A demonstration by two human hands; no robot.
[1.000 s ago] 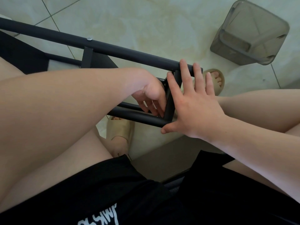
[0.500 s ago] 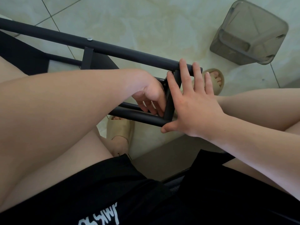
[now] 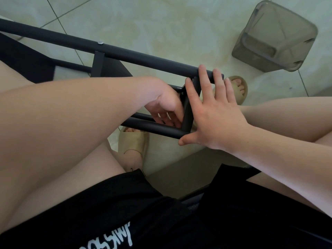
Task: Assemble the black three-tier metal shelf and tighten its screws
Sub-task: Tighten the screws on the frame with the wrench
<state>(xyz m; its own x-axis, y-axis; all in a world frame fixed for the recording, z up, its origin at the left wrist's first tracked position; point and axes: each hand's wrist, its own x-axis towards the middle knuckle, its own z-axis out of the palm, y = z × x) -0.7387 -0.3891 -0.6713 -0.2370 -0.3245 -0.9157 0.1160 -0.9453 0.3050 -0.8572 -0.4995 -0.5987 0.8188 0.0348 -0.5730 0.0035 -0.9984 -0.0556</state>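
Black shelf [image 3: 143, 56], one; left hand [image 3: 167, 105], right hand [image 3: 215, 115].

**Black metal shelf frame [image 3: 143, 58], lying slantwise, partly assembled**
Its upper tube [image 3: 53, 35] runs from far left down to the right, and a shorter lower tube [image 3: 152, 127] lies parallel below it. A flat end crossbar [image 3: 187, 112] joins their right ends. A second crossbar [image 3: 98, 63] meets the upper tube just below a silver screw head [image 3: 100, 42].
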